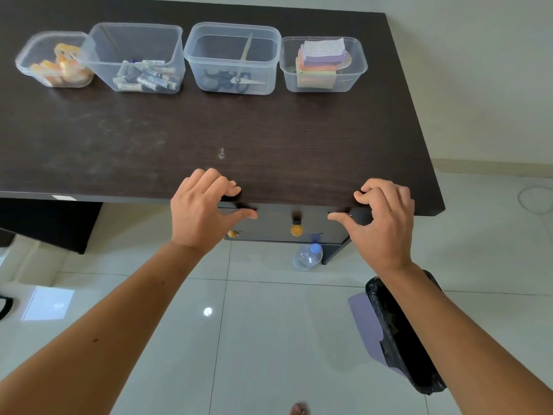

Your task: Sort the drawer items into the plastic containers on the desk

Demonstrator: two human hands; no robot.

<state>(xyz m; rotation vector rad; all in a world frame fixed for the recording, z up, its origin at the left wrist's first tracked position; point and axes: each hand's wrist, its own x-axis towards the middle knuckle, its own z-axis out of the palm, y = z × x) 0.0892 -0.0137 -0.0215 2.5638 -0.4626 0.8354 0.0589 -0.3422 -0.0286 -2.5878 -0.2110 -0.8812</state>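
— Where's it up to, from where you stand?

— Nearly done, I'd say. Four clear plastic containers sit in a row at the back of the dark desk. The small tub on the left has orange pieces in it, too blurred to name. The next tub holds markers and pens, the third has scissors and a ruler leaning upright, and the last a stack of coloured sticky notes.

— And the drawer?

— Under the desk's front edge, the drawer front with its orange knob looks pushed in. I can't see inside, so I can't tell whether anything is left in there.

— What are the hands doing?

— Both are at the desk's front edge. The left hand has loosely curled fingers over the edge, thumb pointing inward; the right hand mirrors it. Neither holds anything.

— So what's left?

— Little, I'd guess, unless another drawer needs emptying. There's a water bottle on the floor and a black-lined bin by the right arm.
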